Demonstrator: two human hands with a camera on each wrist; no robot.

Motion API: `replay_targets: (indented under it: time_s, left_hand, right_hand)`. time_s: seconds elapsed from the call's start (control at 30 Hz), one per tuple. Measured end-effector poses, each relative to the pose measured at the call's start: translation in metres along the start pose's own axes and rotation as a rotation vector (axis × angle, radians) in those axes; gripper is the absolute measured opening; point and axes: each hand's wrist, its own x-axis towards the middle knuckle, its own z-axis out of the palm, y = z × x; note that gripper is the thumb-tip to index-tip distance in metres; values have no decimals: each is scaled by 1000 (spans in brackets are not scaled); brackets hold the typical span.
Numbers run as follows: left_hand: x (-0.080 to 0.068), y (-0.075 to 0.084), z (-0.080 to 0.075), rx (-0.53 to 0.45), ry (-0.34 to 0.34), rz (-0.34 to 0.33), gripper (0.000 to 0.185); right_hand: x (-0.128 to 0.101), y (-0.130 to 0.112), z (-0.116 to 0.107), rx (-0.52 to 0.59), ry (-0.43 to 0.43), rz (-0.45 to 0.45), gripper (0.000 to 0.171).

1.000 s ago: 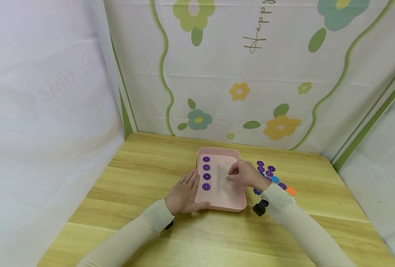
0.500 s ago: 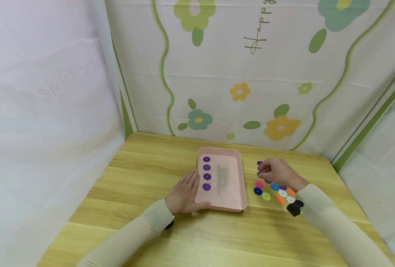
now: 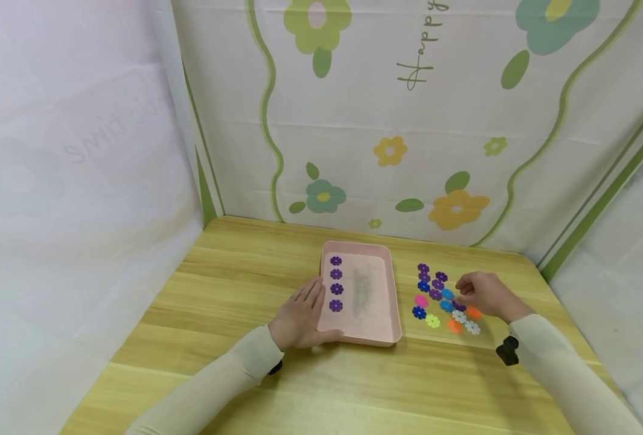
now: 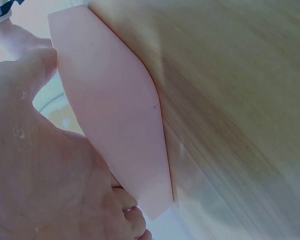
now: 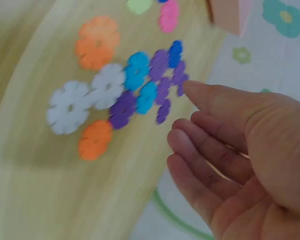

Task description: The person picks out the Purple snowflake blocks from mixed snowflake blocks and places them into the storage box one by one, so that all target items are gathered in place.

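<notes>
Both arms are covered by long, close-fitting cream sleeves reaching to the wrists, while the left hand and right hand are left bare; a small black device is strapped beneath each wrist

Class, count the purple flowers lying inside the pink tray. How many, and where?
4, in one column along the tray's left side: far end, next, third, nearest, beside the left hand. None look hidden.
</notes>
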Motion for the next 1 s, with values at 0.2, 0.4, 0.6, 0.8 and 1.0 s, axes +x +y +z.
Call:
replay_targets:
  time_s: [0.2, 0.4, 0.6, 0.8, 1.0]
  left_hand:
    - [-1, 0, 1, -20, 9, 0, 111]
    - [-1, 0, 1, -14, 33, 16, 110]
    - [-2, 0, -1, -32, 38, 14, 110]
    - [-4, 2, -3, -22, 34, 19, 110]
    - [-1, 0, -1, -5, 32, 12, 110]
  right_hand:
    - [-5, 24, 16, -31, 1, -32, 32]
    - [-6, 39, 23, -54, -5, -66, 34]
    - [-1, 46, 24, -10, -43, -90, 29]
    - [6, 52, 22, 17, -100, -90, 21]
    - [12, 52, 19, 16, -115, -117, 16]
